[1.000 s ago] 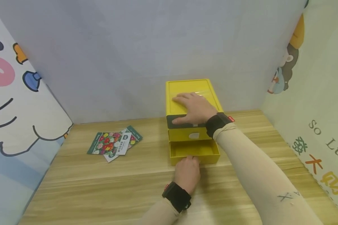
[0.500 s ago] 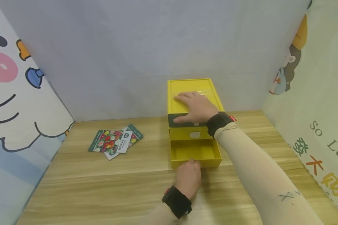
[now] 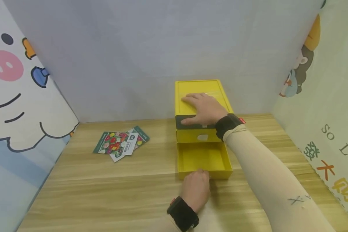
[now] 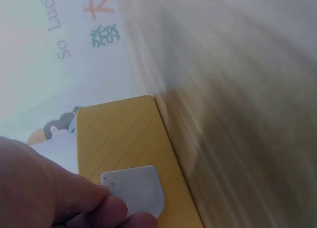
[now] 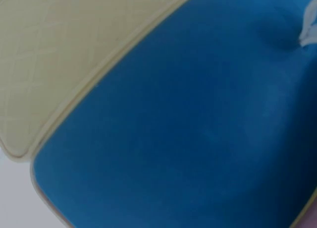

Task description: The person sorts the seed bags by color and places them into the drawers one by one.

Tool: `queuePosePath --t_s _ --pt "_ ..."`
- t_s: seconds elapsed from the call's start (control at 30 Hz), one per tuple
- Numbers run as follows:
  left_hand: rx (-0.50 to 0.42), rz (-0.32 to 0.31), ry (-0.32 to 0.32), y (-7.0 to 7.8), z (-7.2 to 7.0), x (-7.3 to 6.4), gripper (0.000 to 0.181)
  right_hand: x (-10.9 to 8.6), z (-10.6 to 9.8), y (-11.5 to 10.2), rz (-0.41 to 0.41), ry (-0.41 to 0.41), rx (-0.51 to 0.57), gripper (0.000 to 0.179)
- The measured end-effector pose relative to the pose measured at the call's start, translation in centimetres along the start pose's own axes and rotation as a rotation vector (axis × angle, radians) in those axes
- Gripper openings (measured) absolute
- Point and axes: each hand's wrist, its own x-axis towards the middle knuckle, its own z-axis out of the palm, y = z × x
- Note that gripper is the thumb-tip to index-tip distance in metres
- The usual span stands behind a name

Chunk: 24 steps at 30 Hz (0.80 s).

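Observation:
A yellow drawer cabinet (image 3: 203,88) stands on the table against the back wall. Its bottom drawer (image 3: 204,156) is pulled out, its yellow inside showing. At this drawer's front, my left hand (image 3: 195,190) pinches the pale tab handle (image 4: 133,188) between thumb and curled fingers. My right hand (image 3: 206,110) rests on the cabinet top with fingers spread, the thumb lying along the dark top drawer front (image 3: 188,121). That front looks blue in the right wrist view, where no clear part of the hand shows. The middle drawer (image 3: 187,136) is in, with a pale tab.
Seed packets (image 3: 116,142) with flower pictures lie overlapping on the wooden table (image 3: 119,193), left of the cabinet. A plain back wall (image 3: 127,58) and printed side walls (image 3: 313,106) enclose the table.
My left hand has drawn the bottom drawer further out toward me. The right hand keeps its place on the cabinet top. The whole head view has shifted slightly.

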Motion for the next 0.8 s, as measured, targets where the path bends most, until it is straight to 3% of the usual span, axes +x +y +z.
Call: queuePosePath --t_s 0.2,0.53,0.8 --pt "-0.005 0.005 0.019 0.5 -0.2 -0.5 0.01 0.1 0.1 0.0 -0.006 -0.001 0.005 0.089" --pt "0.034 0.023 -0.01 1.0 -0.8 -1.3 0.015 0.1 0.1 -0.1 -0.013 0.002 0.001 0.089" --pt "0.016 0.037 0.014 1.2 -1.1 -1.6 0.019 0.1 0.0 0.0 -0.004 -0.001 0.001 0.09"
